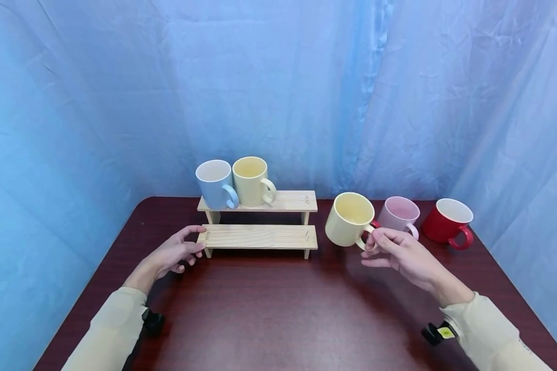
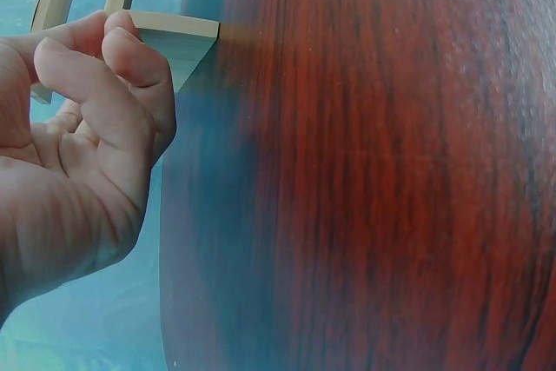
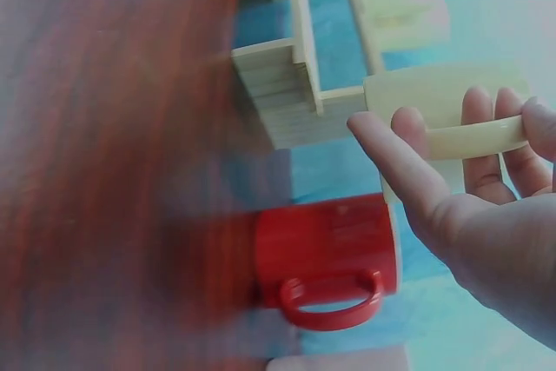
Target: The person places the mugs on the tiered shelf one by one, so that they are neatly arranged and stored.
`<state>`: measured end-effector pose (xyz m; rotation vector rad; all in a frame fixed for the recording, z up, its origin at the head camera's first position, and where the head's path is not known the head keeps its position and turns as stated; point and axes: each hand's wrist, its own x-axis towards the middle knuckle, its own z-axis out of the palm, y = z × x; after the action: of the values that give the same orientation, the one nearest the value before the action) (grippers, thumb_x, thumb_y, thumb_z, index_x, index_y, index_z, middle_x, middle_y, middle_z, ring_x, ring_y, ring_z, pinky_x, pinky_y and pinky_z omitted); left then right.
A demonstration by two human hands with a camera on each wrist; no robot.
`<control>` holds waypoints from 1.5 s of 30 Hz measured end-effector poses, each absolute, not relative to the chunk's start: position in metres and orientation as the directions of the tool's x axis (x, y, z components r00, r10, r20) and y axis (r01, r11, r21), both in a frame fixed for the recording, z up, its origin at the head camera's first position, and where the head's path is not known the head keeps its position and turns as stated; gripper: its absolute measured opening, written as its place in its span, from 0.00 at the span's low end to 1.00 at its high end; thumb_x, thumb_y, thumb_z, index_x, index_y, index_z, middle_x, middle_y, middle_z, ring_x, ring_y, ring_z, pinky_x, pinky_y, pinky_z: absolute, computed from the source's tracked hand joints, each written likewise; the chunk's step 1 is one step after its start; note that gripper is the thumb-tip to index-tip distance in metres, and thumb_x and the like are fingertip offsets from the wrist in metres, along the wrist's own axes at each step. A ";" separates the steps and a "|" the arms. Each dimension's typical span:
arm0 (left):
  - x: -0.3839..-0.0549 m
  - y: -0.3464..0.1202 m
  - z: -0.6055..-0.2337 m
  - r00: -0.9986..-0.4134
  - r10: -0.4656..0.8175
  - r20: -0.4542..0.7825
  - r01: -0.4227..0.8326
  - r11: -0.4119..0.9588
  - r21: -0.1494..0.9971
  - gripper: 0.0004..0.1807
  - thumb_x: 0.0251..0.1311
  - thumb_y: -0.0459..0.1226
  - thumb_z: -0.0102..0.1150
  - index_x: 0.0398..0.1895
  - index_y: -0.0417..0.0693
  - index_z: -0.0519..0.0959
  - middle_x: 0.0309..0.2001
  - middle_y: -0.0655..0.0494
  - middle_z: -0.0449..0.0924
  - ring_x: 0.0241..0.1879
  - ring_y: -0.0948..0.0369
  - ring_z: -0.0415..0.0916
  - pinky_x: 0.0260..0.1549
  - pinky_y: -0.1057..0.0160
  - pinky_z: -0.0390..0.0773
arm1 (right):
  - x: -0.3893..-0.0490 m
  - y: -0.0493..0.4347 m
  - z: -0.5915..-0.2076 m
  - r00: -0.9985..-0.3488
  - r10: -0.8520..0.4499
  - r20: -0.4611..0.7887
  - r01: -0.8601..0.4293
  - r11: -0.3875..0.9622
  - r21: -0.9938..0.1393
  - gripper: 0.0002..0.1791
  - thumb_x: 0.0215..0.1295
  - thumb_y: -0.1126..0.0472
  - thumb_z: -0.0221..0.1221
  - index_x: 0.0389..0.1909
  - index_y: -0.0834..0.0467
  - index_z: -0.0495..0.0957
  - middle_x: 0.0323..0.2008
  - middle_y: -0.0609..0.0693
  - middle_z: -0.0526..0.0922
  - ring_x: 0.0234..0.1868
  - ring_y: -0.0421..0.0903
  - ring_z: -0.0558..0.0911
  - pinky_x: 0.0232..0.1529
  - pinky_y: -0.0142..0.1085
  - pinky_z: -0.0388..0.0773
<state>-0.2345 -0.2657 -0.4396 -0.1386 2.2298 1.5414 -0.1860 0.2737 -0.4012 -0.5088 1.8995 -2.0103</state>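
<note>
My right hand (image 1: 406,255) pinches the handle of a yellow mug (image 1: 348,219), which is upright and raised in front of the right-hand mugs. In the right wrist view the fingers curl around that handle (image 3: 478,138). My left hand (image 1: 174,252) grips the left end of the lower step of a two-step wooden rack (image 1: 260,237), its fingertips at the step's back and front corners. On the upper step, a light blue mug (image 1: 213,183) stands beside another yellow mug (image 1: 248,185), handles turned to the right.
A red mug (image 3: 326,249) stands behind the held mug, mostly hidden in the head view. Right of it are a pink mug (image 1: 399,214) and a second red mug (image 1: 445,221). The dark wooden table (image 1: 269,309) is bordered by blue curtains (image 1: 260,93) behind and at both sides.
</note>
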 end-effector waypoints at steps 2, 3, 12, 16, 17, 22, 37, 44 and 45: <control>-0.235 -0.266 -0.440 -0.902 0.154 -0.402 -0.323 0.377 0.868 0.30 0.72 0.43 0.57 0.73 0.60 0.60 0.38 0.49 0.76 0.27 0.55 0.72 0.17 0.65 0.67 | -0.188 0.271 -0.396 -0.886 -0.461 0.047 -0.022 -0.060 -0.998 0.13 0.80 0.66 0.47 0.50 0.75 0.69 0.40 0.60 0.81 0.45 0.53 0.86 0.51 0.53 0.80; -0.236 -0.267 -0.441 -0.902 0.152 -0.405 -0.327 0.375 0.868 0.29 0.72 0.43 0.57 0.73 0.60 0.60 0.38 0.49 0.76 0.27 0.55 0.72 0.17 0.65 0.67 | -0.189 0.269 -0.393 -0.888 -0.457 0.054 -0.028 -0.063 -0.998 0.13 0.80 0.66 0.47 0.50 0.76 0.69 0.40 0.60 0.81 0.44 0.53 0.86 0.51 0.54 0.80; -0.237 -0.267 -0.441 -0.901 0.158 -0.404 -0.326 0.369 0.871 0.29 0.72 0.43 0.57 0.73 0.59 0.60 0.38 0.49 0.76 0.27 0.55 0.72 0.17 0.65 0.67 | -0.202 0.245 -0.366 -0.892 -0.445 0.075 -0.049 -0.069 -0.996 0.13 0.80 0.61 0.50 0.47 0.71 0.73 0.38 0.58 0.80 0.43 0.50 0.85 0.52 0.50 0.81; -0.237 -0.267 -0.441 -0.902 0.157 -0.403 -0.326 0.368 0.871 0.29 0.72 0.43 0.57 0.72 0.60 0.60 0.38 0.49 0.76 0.27 0.55 0.72 0.17 0.64 0.67 | -0.211 0.234 -0.358 -0.887 -0.452 0.097 -0.055 -0.105 -0.993 0.10 0.80 0.61 0.50 0.44 0.63 0.77 0.38 0.56 0.80 0.43 0.49 0.84 0.52 0.49 0.81; -0.237 -0.267 -0.441 -0.902 0.158 -0.402 -0.324 0.369 0.871 0.29 0.72 0.43 0.57 0.73 0.60 0.60 0.38 0.49 0.76 0.27 0.55 0.72 0.17 0.64 0.67 | -0.213 0.231 -0.356 -0.886 -0.453 0.100 -0.055 -0.112 -0.992 0.10 0.80 0.61 0.50 0.44 0.62 0.77 0.37 0.56 0.80 0.43 0.49 0.84 0.52 0.49 0.81; -0.236 -0.265 -0.440 -0.903 0.159 -0.398 -0.320 0.369 0.873 0.29 0.72 0.43 0.57 0.73 0.59 0.59 0.38 0.49 0.76 0.27 0.54 0.72 0.17 0.64 0.66 | -0.225 0.215 -0.348 -0.897 -0.432 0.089 -0.039 -0.122 -0.992 0.10 0.79 0.58 0.51 0.42 0.59 0.78 0.35 0.55 0.78 0.43 0.50 0.84 0.51 0.51 0.81; -0.237 -0.266 -0.443 -0.898 0.145 -0.414 -0.342 0.360 0.868 0.28 0.71 0.42 0.58 0.71 0.61 0.61 0.38 0.48 0.76 0.28 0.54 0.72 0.18 0.65 0.67 | -0.269 0.184 -0.346 -0.919 -0.389 0.056 -0.012 -0.113 -0.993 0.14 0.79 0.53 0.53 0.42 0.62 0.75 0.35 0.55 0.75 0.39 0.53 0.84 0.50 0.51 0.82; -0.236 -0.267 -0.443 -0.902 0.148 -0.406 -0.333 0.359 0.872 0.28 0.71 0.43 0.58 0.71 0.60 0.61 0.37 0.49 0.75 0.27 0.54 0.72 0.18 0.65 0.66 | -0.285 0.176 -0.349 -0.919 -0.395 0.004 0.030 -0.078 -0.997 0.19 0.78 0.50 0.53 0.45 0.66 0.72 0.36 0.52 0.75 0.38 0.53 0.82 0.52 0.56 0.80; -0.236 -0.267 -0.443 -0.902 0.151 -0.404 -0.329 0.363 0.872 0.29 0.72 0.43 0.58 0.72 0.60 0.61 0.37 0.49 0.75 0.27 0.54 0.72 0.18 0.65 0.66 | -0.287 0.174 -0.350 -0.919 -0.395 -0.005 0.037 -0.073 -0.997 0.19 0.78 0.50 0.53 0.45 0.65 0.72 0.36 0.52 0.75 0.38 0.54 0.82 0.53 0.56 0.79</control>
<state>-0.2360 -0.2670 -0.4426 -0.1554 2.2130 1.5579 -0.2866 0.1744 -0.3502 -0.3873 1.9075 -2.0686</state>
